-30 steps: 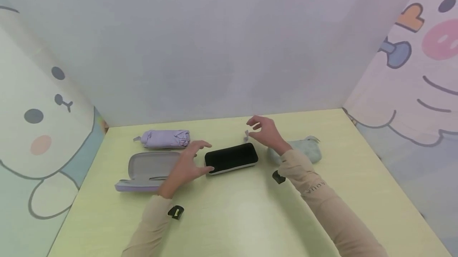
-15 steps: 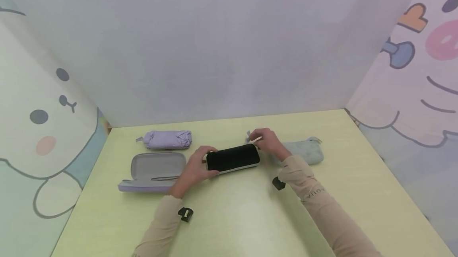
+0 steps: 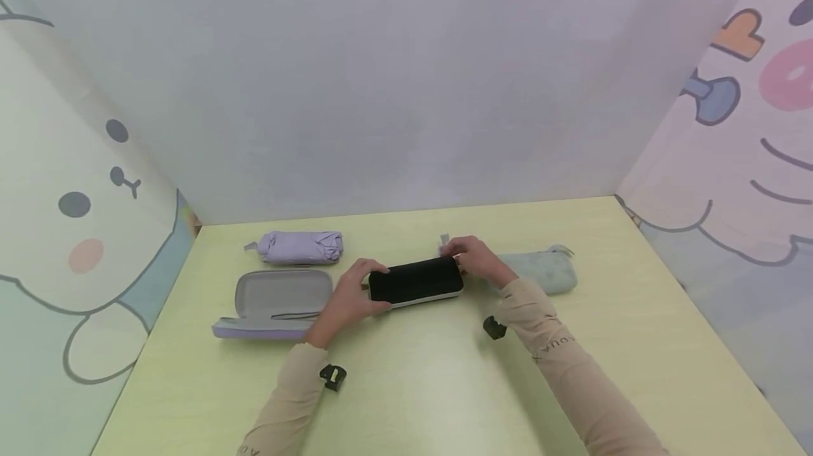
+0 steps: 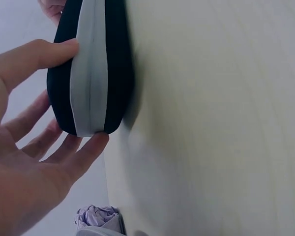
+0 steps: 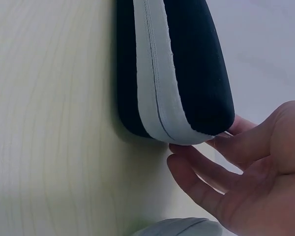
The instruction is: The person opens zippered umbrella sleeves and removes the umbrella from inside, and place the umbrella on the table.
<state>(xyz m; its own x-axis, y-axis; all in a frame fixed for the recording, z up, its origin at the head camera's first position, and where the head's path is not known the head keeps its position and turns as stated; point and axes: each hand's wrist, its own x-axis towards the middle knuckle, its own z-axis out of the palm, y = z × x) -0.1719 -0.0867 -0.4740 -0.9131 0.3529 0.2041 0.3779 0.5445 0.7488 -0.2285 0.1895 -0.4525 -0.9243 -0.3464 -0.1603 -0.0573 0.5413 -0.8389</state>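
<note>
A black zip case (image 3: 416, 282) with a pale grey zip band lies on the table in the middle of the head view. My left hand (image 3: 352, 297) grips its left end, thumb on the near side and fingers round the end and far side. In the left wrist view the thumb presses the edge of the zip band. My right hand (image 3: 476, 258) is at the far right corner of the case, its fingers curled against the end of the band. Whether a zip pull sits between those fingertips is hidden. A small grey tab (image 3: 444, 238) shows just behind them.
To the left lies an open lilac case (image 3: 282, 295) with grey lining and a thin dark item inside. Behind it is a crinkled lilac bundle (image 3: 300, 247). A pale green pouch (image 3: 543, 270) lies right of my right hand. A wall stands along the table's back.
My left hand has come in from the left and taken hold of the case's left end. My right hand has come down onto its far right corner. The case has hardly moved.
</note>
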